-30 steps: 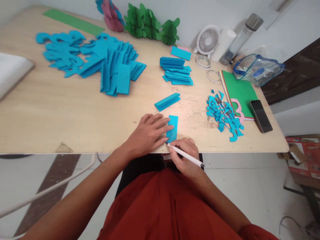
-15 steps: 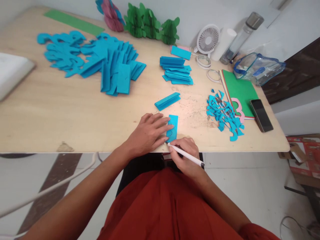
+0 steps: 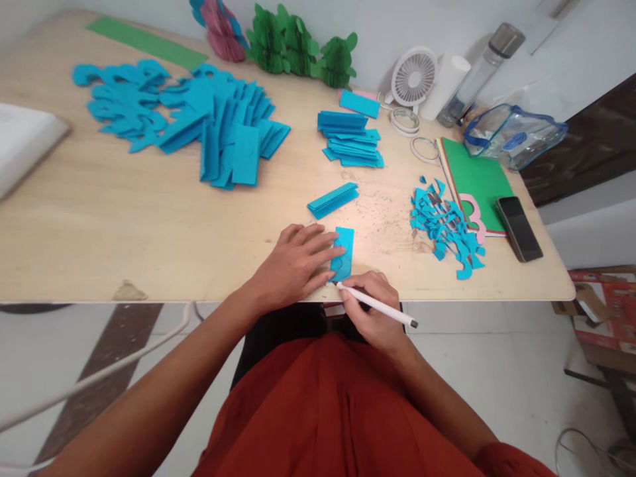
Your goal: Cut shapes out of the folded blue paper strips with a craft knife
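Blue paper rectangle (image 3: 346, 242), marked with curved line (image 3: 342, 264), lay by front edge of wood-grained worktop (image 3: 189, 255); left hand (image 3: 298, 265) spread flat over part; right hand (image 3: 376, 317) pinched slim white pen (image 3: 378, 304), tip beside paper's near end; jagged blue scraps (image 3: 442, 224) heaped rightward; since earlier frame, pen and right hand had slid slightly right, left hand unmoved

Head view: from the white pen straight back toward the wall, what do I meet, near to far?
White pen, marked blue paper, folded blue strip, stack of blue paper, single blue piece, rightmost green paper ornament.
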A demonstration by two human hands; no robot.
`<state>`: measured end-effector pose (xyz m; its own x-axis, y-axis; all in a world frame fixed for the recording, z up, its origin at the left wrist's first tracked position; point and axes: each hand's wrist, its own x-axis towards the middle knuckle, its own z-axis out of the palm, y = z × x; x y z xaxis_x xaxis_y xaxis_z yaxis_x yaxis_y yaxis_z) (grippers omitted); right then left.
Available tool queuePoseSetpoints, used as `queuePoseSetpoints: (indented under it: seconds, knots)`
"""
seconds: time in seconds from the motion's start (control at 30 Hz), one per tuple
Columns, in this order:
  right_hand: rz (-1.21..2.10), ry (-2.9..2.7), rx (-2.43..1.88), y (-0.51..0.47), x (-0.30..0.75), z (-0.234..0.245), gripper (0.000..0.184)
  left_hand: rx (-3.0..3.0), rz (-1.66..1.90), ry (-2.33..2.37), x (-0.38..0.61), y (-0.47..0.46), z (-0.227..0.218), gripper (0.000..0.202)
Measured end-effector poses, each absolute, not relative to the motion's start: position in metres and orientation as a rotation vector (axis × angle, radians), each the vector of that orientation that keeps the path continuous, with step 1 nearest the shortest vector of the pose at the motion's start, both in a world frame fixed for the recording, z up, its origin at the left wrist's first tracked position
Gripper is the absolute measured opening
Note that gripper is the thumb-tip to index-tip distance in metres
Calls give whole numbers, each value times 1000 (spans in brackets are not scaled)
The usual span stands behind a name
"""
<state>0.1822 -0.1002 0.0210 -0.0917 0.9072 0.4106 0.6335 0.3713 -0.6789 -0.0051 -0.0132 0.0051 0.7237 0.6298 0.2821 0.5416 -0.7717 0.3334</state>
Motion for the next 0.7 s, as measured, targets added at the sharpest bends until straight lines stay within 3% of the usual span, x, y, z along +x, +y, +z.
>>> queuePoseSetpoints:
  seconds: [0.7]
  knots:
    - [368, -1864, -1387, -99, 178, 19, 11, 2690, 564, 936, -5, -13, 4, 38]
